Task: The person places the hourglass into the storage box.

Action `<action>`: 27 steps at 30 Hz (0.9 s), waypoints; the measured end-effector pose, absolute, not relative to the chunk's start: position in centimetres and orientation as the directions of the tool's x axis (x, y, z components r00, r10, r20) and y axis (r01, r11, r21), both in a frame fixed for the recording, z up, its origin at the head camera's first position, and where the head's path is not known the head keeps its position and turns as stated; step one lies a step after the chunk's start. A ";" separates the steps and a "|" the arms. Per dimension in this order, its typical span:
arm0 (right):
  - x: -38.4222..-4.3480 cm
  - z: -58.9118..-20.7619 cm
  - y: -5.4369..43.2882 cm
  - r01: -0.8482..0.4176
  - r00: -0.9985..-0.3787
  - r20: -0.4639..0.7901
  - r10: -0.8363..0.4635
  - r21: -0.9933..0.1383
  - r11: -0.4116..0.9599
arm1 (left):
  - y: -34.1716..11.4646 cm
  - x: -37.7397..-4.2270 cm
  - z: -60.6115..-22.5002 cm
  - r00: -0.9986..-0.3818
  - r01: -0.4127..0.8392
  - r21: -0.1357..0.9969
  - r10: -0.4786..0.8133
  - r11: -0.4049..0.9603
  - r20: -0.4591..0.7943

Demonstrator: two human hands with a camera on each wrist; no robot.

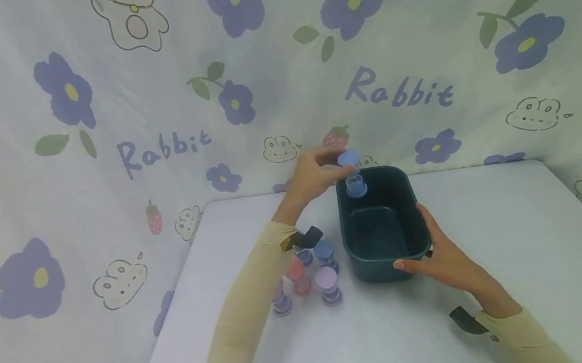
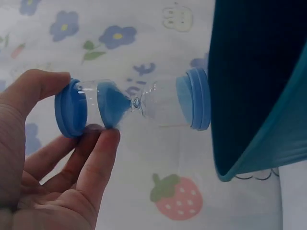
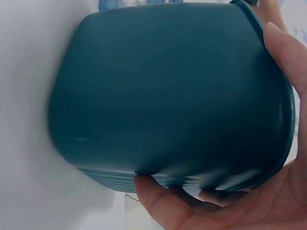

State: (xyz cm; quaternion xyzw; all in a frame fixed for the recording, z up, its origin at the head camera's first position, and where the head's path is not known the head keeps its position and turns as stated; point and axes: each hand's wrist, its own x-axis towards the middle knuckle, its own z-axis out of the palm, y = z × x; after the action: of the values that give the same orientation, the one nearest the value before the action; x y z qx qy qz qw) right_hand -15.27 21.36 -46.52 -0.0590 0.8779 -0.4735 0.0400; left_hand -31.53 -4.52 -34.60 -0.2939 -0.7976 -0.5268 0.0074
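Observation:
Between thumb and fingers, my left hand point(image 1: 314, 175) pinches a blue hourglass point(image 1: 356, 185) by its upper end, above the far left part of a dark teal bin point(image 1: 390, 269). Blue sand fills part of the glass bulb nearer the fingers in the left wrist view, and the other blue cap point(image 2: 194, 99) is by the bin's rim. My right hand point(image 1: 447, 256) grips the bin at its near right corner, thumb on the rim and fingers against the ribbed side point(image 3: 115, 179). The visible inside of the bin shows only its bare floor.
Left of the bin stand several hourglasses: a pink one point(image 1: 298, 275), a lilac one point(image 1: 329, 284), a blue one point(image 1: 325, 252), and others partly hidden by the left forearm. Behind the white table point(image 1: 469, 195) hangs a patterned curtain point(image 1: 280, 54).

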 end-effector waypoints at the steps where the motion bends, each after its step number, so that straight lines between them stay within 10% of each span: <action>1: -15.3 -46.6 21.4 -0.067 -0.990 -0.013 -0.143 -0.838 0.542 | -4.4 -31.7 -34.8 -0.830 0.472 0.832 0.464 0.292 0.308; 27: -15.2 -46.5 21.7 -0.082 -0.986 -0.005 -0.167 -0.858 0.508 | -2.7 -34.8 -37.9 -0.846 0.416 0.682 0.530 0.602 0.049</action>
State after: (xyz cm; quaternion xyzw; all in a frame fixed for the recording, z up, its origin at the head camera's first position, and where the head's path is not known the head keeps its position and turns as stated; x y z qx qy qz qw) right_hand -15.19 21.68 -46.45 -0.0718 0.8671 -0.4909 0.0435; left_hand -34.84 -2.74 -37.87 -0.2655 -0.8914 -0.3587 -0.0794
